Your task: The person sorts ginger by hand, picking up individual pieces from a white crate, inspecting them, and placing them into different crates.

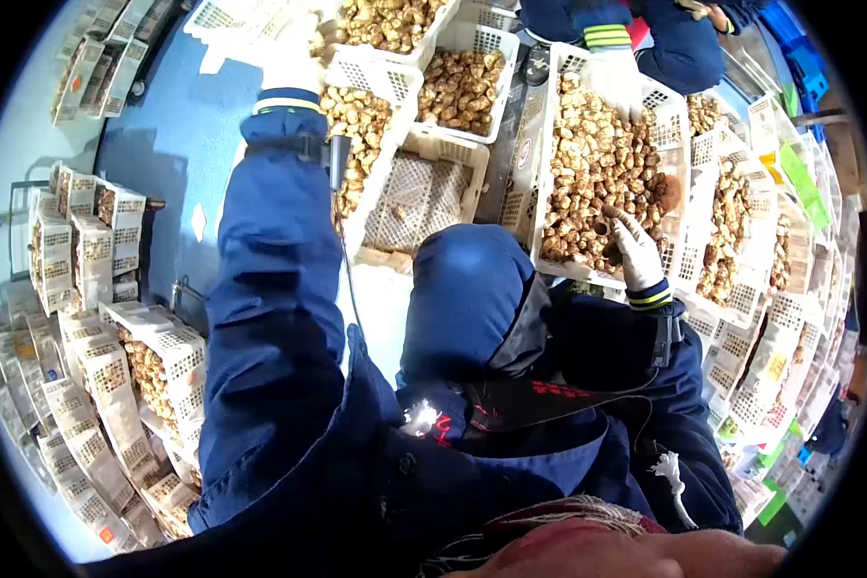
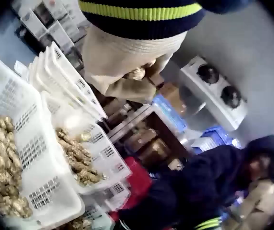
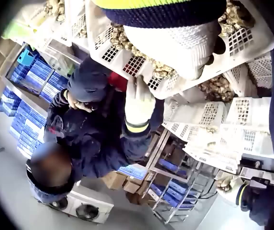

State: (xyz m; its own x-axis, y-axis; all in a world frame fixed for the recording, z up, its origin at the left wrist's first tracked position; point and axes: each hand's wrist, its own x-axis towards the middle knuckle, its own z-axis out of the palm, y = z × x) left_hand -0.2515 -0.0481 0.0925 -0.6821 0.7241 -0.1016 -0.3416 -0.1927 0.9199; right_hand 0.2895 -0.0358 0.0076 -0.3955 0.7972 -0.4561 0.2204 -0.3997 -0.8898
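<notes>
My left hand (image 1: 294,65), in a pale glove, is stretched out over white crates at the upper left, washed out by glare. In the left wrist view, its curled fingers hold pale brown knobbly pieces (image 2: 137,73), bulb- or tuber-like. My right hand (image 1: 638,252), also gloved, reaches over the near end of a white crate (image 1: 677,144) full of brown knobbly pieces (image 1: 583,144). Its dark-stained finger and thumb are apart, right at the pieces. In the right wrist view the glove (image 3: 175,45) hides most of what lies under the fingertips.
Another person's gloved hand (image 1: 615,82) is at that crate's far end. Between my arms stands a crate with a mesh bottom (image 1: 419,202); filled crates (image 1: 462,87) adjoin it. More crates of pieces (image 1: 727,231) crowd the right, and stacked crates (image 1: 154,356) stand at left.
</notes>
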